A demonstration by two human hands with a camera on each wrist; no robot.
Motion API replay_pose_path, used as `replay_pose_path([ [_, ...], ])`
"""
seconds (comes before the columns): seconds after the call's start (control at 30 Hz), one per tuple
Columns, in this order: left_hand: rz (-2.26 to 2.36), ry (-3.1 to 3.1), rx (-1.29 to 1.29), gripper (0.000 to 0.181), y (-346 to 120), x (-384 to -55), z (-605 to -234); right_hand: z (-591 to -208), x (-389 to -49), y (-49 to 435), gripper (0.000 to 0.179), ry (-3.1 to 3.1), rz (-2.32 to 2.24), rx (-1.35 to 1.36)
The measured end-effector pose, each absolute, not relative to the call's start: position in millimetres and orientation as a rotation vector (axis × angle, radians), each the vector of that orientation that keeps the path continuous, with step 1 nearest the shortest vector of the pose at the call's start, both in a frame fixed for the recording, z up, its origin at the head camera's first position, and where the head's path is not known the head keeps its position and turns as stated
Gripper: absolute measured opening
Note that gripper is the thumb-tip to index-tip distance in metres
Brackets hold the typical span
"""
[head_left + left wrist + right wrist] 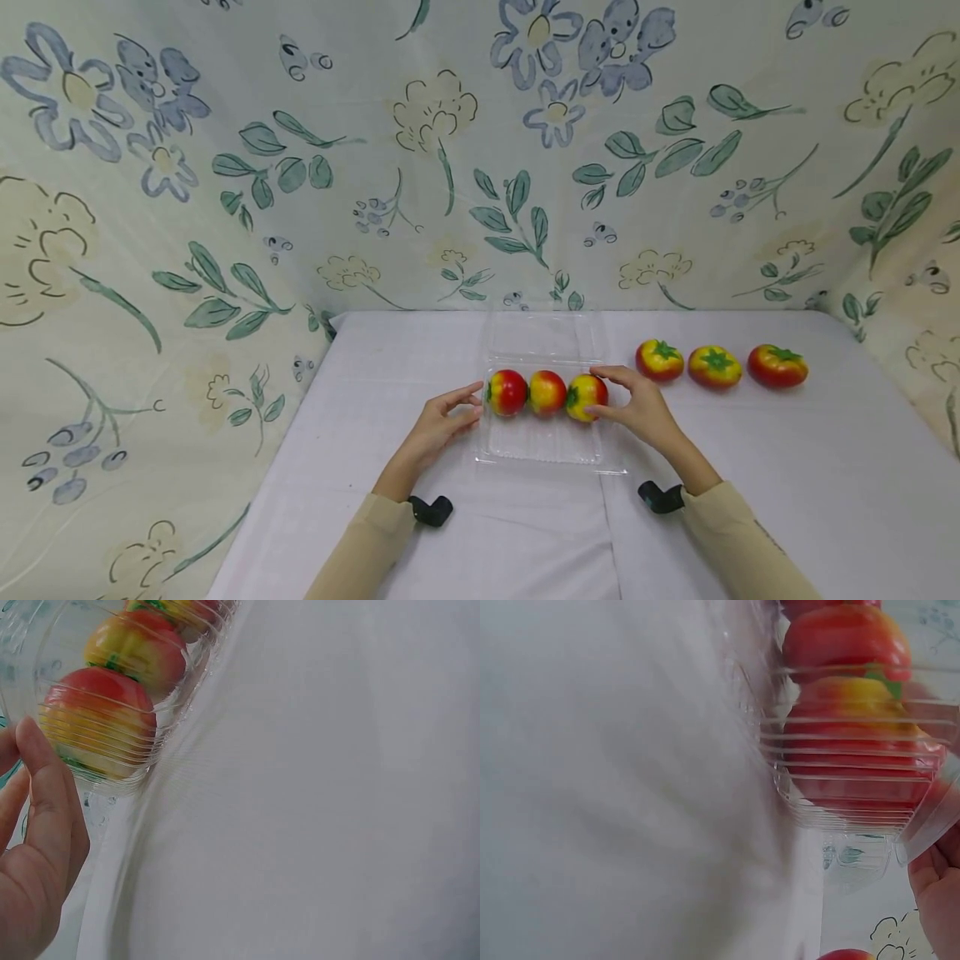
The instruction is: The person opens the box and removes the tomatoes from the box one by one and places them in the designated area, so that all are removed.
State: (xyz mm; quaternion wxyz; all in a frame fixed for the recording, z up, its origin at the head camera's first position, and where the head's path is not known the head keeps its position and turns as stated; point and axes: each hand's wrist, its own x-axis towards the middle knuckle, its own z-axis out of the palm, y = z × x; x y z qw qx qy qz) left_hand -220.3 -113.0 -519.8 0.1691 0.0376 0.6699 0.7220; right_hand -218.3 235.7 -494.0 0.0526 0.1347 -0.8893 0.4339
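A clear plastic clamshell box (540,446) lies with its lid (543,335) folded back. Along its back side sit three red-and-yellow tomatoes in a row: a left one (508,392), a middle one (547,392) and a right one (586,398). At the box's left rim, my left hand (442,421) pinches the edge between thumb and fingers, beside the left tomato. My right hand (643,410) reaches over the right wall and grips the right tomato, thumb in front and fingers behind. The right wrist view shows this tomato (855,750) through the ribbed wall.
Three more tomatoes, one nearest the box (660,361), one in between (715,367) and one farthest right (777,367), lie at the back right of the white-covered table (750,483). A flower-patterned curtain (427,167) hangs behind the table's back edge.
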Motion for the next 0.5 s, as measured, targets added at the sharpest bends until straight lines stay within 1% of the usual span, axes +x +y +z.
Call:
replay_pose_path([
  [0.27,2.049,1.894,0.101,0.049,-112.6,-218.7,-519.7,-497.2,-216.6,236.8,0.062,-2.719,1.315,0.427],
  [0.5,2.046,1.903,0.111,0.049,-113.2,-218.4,-519.1,-495.6,-216.7,236.2,0.058,-2.696,1.308,0.497],
])
